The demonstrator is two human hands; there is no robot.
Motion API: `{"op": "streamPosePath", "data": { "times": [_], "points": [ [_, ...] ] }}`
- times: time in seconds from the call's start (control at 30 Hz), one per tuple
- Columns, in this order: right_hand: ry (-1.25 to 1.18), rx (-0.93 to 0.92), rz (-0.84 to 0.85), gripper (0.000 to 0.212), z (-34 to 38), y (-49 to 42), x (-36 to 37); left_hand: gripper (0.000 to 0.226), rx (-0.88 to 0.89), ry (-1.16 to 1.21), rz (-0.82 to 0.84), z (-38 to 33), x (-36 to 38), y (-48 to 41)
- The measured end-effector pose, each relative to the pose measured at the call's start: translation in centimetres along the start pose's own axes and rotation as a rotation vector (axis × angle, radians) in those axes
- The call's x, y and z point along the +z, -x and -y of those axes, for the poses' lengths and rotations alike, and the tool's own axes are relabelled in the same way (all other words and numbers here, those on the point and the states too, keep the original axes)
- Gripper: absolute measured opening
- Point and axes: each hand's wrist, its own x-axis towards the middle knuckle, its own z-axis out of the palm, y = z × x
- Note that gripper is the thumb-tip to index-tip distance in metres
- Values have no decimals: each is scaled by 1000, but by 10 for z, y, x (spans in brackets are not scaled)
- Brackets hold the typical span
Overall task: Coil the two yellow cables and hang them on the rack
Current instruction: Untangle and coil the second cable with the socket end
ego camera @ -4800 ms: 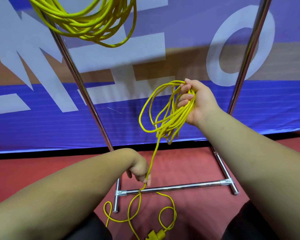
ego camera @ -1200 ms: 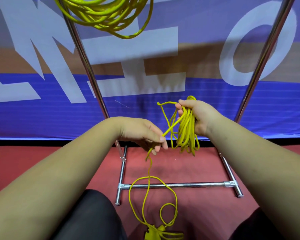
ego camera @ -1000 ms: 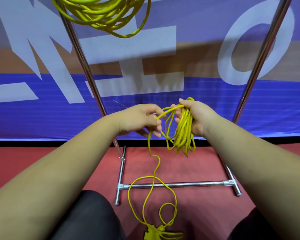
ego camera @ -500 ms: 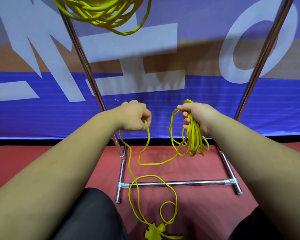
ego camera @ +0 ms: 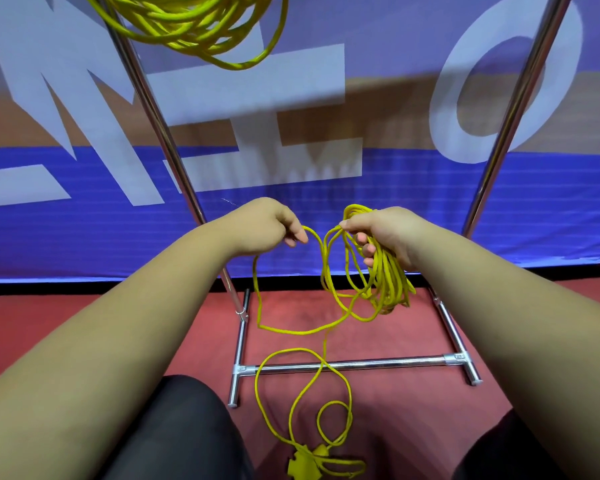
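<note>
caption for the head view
Right hand holds a yellow cable coil; left hand pinches its loose strand by the rack

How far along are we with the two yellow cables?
Done: the first cable, coiled, hangs up by the left pole of the rack; its support is out of frame. In hand: the right hand grips the second cable in gathered loops, while the left hand pinches the next length. Left: loose turns and the plug lie on the floor, so finish coiling, then hang it.
</note>
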Motion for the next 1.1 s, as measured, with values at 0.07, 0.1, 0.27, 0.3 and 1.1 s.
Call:
{"op": "streamPosePath", "data": {
  "times": [0.07, 0.1, 0.27, 0.3, 1.1],
  "points": [
    [-17, -9, -30, 38, 0, -1, 0, 29, -45, 121, 8, -3, 3, 2],
    [-20, -15, -48, 38, 0, 0, -1, 24, -10, 120, -8, -3, 2, 3],
    [-10, -30, -58, 38, -4, 0, -6, 39, 162, 204, -35, -6, -6, 6],
    [-9, -35, -56, 36, -5, 0, -7, 38, 189, 247, -30, -10, -6, 9],
    [-198, -72, 130, 41, 10, 19, 29, 19, 135, 505, -212, 12, 22, -13]
  ]
}}
